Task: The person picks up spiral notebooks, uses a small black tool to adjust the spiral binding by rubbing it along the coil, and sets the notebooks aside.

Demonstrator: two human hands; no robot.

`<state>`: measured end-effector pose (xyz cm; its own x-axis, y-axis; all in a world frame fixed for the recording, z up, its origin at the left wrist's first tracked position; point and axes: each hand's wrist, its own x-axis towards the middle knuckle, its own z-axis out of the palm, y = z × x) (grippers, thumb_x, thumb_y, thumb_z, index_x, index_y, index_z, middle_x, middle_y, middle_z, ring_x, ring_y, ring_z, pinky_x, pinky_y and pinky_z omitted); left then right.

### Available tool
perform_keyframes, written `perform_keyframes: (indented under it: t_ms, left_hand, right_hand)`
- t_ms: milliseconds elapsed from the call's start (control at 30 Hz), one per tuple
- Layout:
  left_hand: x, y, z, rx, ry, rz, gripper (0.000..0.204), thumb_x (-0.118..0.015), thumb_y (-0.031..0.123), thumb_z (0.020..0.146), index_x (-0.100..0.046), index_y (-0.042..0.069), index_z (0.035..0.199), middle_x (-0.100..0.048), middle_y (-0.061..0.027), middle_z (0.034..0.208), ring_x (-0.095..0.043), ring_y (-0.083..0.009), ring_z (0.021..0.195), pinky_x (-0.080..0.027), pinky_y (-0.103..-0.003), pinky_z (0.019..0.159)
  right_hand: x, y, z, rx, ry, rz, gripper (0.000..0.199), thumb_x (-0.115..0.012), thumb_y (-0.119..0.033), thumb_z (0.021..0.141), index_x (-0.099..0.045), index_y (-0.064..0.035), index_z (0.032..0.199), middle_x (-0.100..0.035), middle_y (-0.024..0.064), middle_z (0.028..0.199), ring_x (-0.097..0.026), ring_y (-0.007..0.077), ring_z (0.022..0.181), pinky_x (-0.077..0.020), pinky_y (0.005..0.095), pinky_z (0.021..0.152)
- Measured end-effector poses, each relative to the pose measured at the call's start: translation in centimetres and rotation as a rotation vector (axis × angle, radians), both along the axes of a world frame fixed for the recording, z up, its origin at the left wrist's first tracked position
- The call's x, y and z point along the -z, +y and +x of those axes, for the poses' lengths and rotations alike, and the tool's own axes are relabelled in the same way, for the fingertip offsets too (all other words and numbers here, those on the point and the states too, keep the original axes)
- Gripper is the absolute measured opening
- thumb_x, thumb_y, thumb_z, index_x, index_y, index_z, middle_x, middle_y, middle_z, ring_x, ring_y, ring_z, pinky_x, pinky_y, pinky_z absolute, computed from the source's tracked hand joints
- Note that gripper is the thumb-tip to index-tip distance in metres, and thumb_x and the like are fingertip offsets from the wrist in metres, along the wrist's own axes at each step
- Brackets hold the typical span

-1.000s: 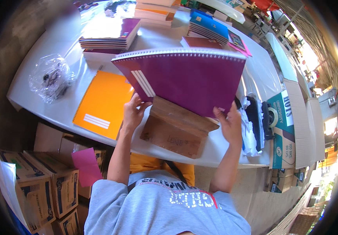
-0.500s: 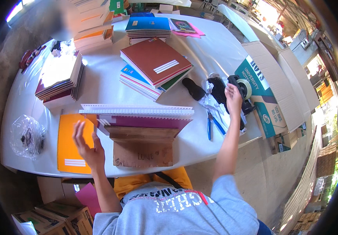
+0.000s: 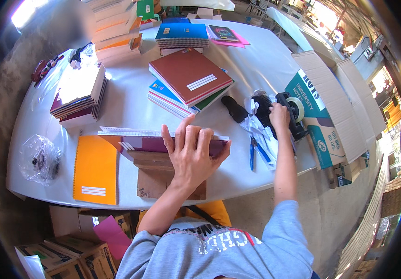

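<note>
My left hand [image 3: 192, 153] lies flat, fingers spread, on a stack of purple spiral notebooks [image 3: 140, 142] that sits in brown cardboard wrapping [image 3: 156, 181] at the table's near edge. My right hand [image 3: 279, 116] reaches right and grips a black tape dispenser [image 3: 292, 111] with a roll of clear tape, beside crumpled white plastic. An orange notebook [image 3: 96, 169] lies left of the stack.
Blue-handled pliers [image 3: 255, 151] lie by the right forearm. Stacks of notebooks [image 3: 189, 79] cover the white table [image 3: 256, 65], with more at the back and left. A printed cardboard box [image 3: 319, 111] stands open at right. A clear bag [image 3: 40, 158] sits at left; cartons are below.
The purple notebooks went from held up to lying flat on the cardboard. My left hand moved from the stack's left side onto its top. My right hand stays at the tape dispenser.
</note>
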<state>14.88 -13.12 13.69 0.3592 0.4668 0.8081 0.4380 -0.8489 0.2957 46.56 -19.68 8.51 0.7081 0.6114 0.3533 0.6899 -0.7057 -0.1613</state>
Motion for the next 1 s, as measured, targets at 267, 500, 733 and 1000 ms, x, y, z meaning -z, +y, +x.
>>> perform_keyframes:
  t_ms: [267, 500, 733, 1000]
  left_hand:
    - [-0.2, 0.5, 0.4, 0.052, 0.017, 0.041, 0.029, -0.070, 0.034, 0.065, -0.060, 0.012, 0.079, -0.047, -0.0057, 0.080, -0.047, -0.0230, 0.078, -0.033, -0.043, 0.091]
    - [-0.1, 0.3, 0.3, 0.108, 0.010, 0.029, 0.024, -0.069, 0.031, 0.065, -0.060, 0.012, 0.075, -0.048, -0.0041, 0.079, -0.046, -0.0223, 0.078, -0.033, -0.041, 0.090]
    - [0.1, 0.1, 0.1, 0.122, -0.013, 0.030, 0.024, -0.071, 0.032, 0.064, -0.059, 0.013, 0.075, -0.049, -0.0040, 0.077, -0.048, -0.0228, 0.078, -0.032, -0.043, 0.093]
    - [0.0, -0.2, -0.8, 0.109, 0.026, 0.022, 0.023, -0.068, 0.032, 0.067, -0.059, 0.012, 0.076, -0.050, -0.0030, 0.080, -0.050, -0.0196, 0.081, -0.032, -0.040, 0.097]
  right_hand:
    - [-10.6, -1.8, -6.3, -0.345, -0.110, 0.237, 0.041, -0.055, -0.008, 0.085, -0.053, -0.0145, 0.125, -0.053, 0.0138, 0.080, -0.056, 0.0309, 0.074, -0.0460, 0.0415, 0.072]
    - [-11.6, -3.9, -15.9, -0.900, 0.282, 0.331, 0.029, -0.060, 0.007, 0.075, -0.066, -0.0055, 0.100, -0.057, 0.0069, 0.081, -0.055, 0.0186, 0.073, -0.0466, 0.0256, 0.070]
    - [-9.8, -3.0, -16.5, -0.891, 0.206, 0.329, 0.034, -0.069, 0.002, 0.069, -0.070, -0.0123, 0.100, -0.057, 0.0041, 0.083, -0.053, 0.0172, 0.079, -0.0458, 0.0291, 0.067]
    - [-9.6, -2.5, -16.3, -1.066, 0.428, 0.339, 0.029, -0.074, -0.001, 0.067, -0.073, -0.0142, 0.093, -0.057, -0.0001, 0.081, -0.053, 0.0148, 0.077, -0.0419, 0.0281, 0.065]
